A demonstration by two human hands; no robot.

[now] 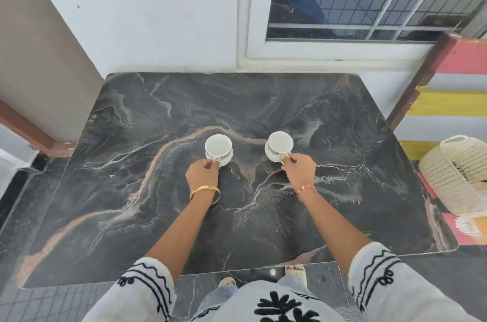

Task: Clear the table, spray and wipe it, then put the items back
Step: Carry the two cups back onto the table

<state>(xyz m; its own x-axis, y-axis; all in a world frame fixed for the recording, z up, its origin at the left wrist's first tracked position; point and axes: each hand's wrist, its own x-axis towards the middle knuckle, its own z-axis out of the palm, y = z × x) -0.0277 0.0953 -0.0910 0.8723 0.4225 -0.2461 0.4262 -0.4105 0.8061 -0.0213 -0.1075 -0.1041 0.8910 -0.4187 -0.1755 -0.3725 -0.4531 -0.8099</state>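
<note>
Two white cups on white saucers stand near the middle of a dark marble table (158, 216). My left hand (202, 174) pinches the handle of the left cup (218, 147), which sits on its saucer (224, 160). My right hand (299, 169) pinches the handle of the right cup (280, 142), also on a saucer (271, 155). Both cups look empty and upright. No spray bottle or cloth shows in view.
A white wall and a barred window (369, 0) stand behind the table. A woven cream basket (458, 174) lies at the right on a striped surface. A beige pillar (39, 58) rises at the left. Dark tiled floor surrounds the table.
</note>
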